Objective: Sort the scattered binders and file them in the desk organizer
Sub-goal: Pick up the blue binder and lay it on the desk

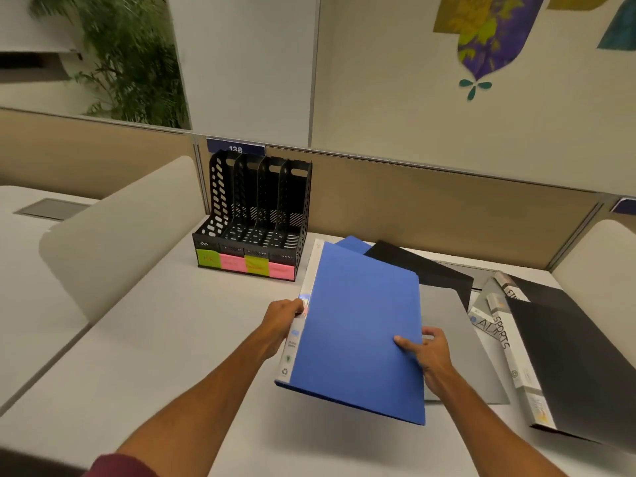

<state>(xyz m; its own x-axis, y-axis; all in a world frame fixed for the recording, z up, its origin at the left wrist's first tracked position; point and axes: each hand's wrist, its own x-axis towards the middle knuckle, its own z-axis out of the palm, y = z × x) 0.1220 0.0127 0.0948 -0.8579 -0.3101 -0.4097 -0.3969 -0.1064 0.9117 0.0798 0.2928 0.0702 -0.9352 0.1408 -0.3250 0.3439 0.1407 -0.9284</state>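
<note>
A blue binder [358, 325] with a white spine is lifted off the desk, its near edge raised. My left hand [280, 321] grips its spine on the left, and my right hand [428, 356] holds its right edge with the thumb on the cover. The black desk organizer [256, 204] stands at the back left, its slots without binders, with green and pink sticky labels along its front. Under the blue binder lie a grey binder [461, 339], a second blue binder [354, 244] and a black binder [426, 266]. Another black binder [581, 366] with a white spine lies at the right.
A beige divider panel [113, 232] stands left of the organizer, and another [599, 256] at the far right. A low partition wall [430, 204] runs behind the desk [155, 342]. More white binder spines [495, 304] lie between the grey and black binders.
</note>
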